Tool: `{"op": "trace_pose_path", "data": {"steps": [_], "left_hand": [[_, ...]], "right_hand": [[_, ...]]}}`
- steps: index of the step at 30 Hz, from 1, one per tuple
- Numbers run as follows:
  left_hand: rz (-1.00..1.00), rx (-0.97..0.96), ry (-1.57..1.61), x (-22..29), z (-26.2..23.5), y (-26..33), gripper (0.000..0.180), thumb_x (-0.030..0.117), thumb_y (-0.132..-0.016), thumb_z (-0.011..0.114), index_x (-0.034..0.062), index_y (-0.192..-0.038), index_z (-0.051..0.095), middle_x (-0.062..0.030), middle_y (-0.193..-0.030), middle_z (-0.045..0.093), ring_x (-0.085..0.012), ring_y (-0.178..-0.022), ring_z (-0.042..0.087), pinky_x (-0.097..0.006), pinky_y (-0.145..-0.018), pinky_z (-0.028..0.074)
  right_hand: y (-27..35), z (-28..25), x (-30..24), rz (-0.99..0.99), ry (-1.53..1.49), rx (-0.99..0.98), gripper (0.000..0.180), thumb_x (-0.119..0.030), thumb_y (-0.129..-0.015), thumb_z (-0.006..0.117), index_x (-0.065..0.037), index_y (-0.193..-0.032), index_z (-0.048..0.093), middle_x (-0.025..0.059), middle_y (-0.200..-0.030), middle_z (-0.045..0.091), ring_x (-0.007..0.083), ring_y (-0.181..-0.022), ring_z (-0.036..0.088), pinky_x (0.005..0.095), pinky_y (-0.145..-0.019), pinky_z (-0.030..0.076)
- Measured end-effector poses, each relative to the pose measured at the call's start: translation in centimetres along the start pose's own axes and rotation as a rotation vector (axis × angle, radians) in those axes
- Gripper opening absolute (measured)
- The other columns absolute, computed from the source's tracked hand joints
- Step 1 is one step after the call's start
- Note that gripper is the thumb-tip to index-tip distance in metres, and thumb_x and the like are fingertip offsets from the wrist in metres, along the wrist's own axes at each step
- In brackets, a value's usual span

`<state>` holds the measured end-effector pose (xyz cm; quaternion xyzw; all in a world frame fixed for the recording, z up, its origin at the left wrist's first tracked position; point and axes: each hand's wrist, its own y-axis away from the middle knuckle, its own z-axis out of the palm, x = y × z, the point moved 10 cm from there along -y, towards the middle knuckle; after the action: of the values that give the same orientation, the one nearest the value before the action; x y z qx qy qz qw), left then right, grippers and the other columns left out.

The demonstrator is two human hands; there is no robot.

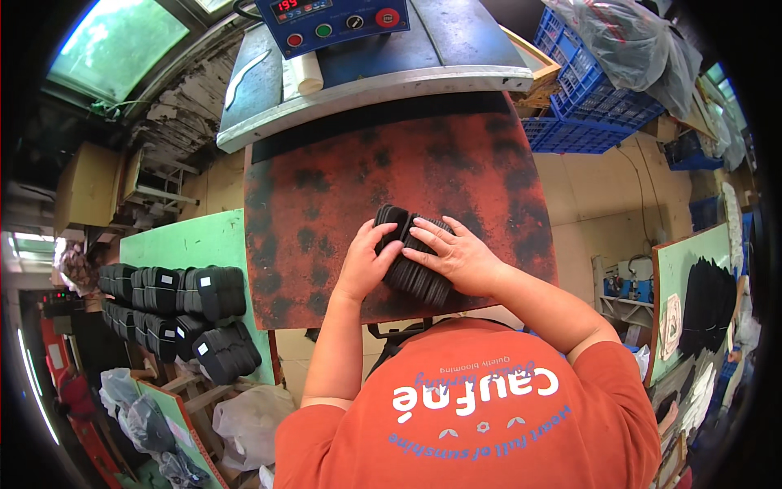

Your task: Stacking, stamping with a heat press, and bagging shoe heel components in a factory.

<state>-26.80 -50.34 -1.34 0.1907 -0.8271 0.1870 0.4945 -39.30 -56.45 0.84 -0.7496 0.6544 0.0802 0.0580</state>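
Two rows of thin black rounded pads [417, 281] lie side by side on the red, black-stained board [342, 204], near its front edge. My left hand [366, 259] clasps their left side, with its fingers at the far end and the thumb across the top. Over the right row lies my right hand [458, 254], its fingers bent across the pads and pressing them toward the left hand. The undersides of the pads and some fingertips are hidden.
Behind the board stands a machine with a metal front edge [375, 91] and a blue control box [338, 24]. On the left, a green table [183, 240] bears several bundles of black pads [204, 293]. Blue crates [586, 122] are stacked at the far right; another green board [672, 285] stands below them.
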Motion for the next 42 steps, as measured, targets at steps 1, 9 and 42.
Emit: {"op": "trace_pose_path", "data": {"steps": [1,9,42], "left_hand": [[-0.042,-0.004,-0.02,-0.3,0.0,0.1,0.036,0.006,-0.082,0.071,0.0033,-0.116,0.063,-0.0154,-0.121,0.059,-0.0317,-0.114,0.058,-0.036,-0.098,0.046],[-0.099,-0.007,0.065,-1.3,-0.2,-0.2,0.039,0.008,-0.078,0.075,0.0034,-0.115,0.064,-0.0166,-0.13,0.054,-0.0326,-0.121,0.054,-0.038,-0.102,0.044],[-0.008,-0.102,-0.019,1.0,0.8,0.5,0.036,0.002,-0.077,0.075,0.0088,-0.112,0.068,-0.0206,-0.159,0.02,-0.0392,-0.145,0.028,-0.043,-0.114,0.034]], "right_hand": [[0.0,0.0,0.0,-0.001,0.004,0.002,0.062,-0.012,-0.086,0.056,-0.022,-0.146,0.042,0.0127,-0.155,0.033,0.0255,-0.148,0.025,0.0518,-0.116,0.025],[0.1,-0.1,0.1,0.003,-0.029,0.041,0.061,-0.011,-0.085,0.057,-0.022,-0.144,0.046,0.0128,-0.154,0.033,0.0253,-0.148,0.025,0.0514,-0.117,0.025],[1.3,-0.6,0.1,0.026,0.024,0.154,0.05,-0.016,-0.086,0.056,-0.025,-0.136,0.054,0.0098,-0.151,0.038,0.03,-0.144,0.031,0.0522,-0.111,0.032]]}}
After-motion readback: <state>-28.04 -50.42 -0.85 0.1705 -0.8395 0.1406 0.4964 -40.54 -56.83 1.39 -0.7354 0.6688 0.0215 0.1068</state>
